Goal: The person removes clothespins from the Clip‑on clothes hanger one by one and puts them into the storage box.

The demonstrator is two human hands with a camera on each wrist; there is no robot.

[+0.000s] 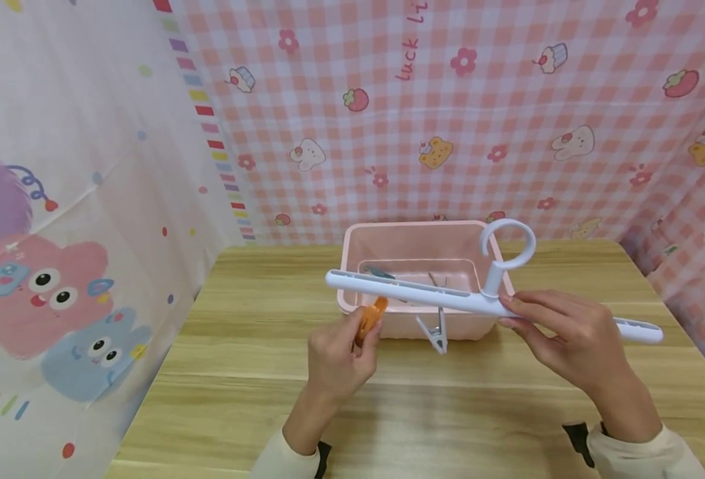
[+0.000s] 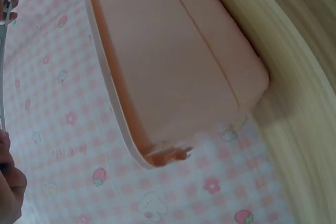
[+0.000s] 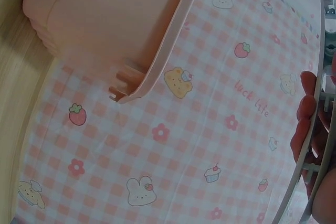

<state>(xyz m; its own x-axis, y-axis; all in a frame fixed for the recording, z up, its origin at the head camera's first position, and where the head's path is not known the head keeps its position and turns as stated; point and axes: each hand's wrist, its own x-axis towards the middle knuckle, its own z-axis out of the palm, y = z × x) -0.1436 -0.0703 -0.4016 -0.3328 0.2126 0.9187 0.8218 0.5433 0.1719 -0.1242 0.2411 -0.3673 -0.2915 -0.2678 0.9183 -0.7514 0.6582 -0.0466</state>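
White plastic spanned our work: a long hanger bar [image 1: 412,293], which we gripped with the right hand [image 1: 574,339] between its upright hook [image 1: 494,278] and its right end. Its long axis ran from side to side, and in the head view the left end sat higher than the right. With the left hand [image 1: 341,352] we pinched an orange clip [image 1: 370,320]. Of our two hands, the left was the nearer to the bar's left end; the right lay across on the other side of the hook.

What counted most was how clip and bar stood to each other: the orange clip lay just below the bar, a little inward from the left end, and slanted up and to the right toward it. We could not tell whether its tip touched. A grey clip [image 1: 440,329] hung beneath the bar between our hands, to the right of the orange one.

Beyond, on the wooden tabletop [image 1: 256,332], stood a pink basket [image 1: 415,224] with a blue-green clip [image 1: 379,271] inside; in the head view the bar crossed in front of it. Both wrist views caught only slivers of the bar, so they settled nothing about contact.
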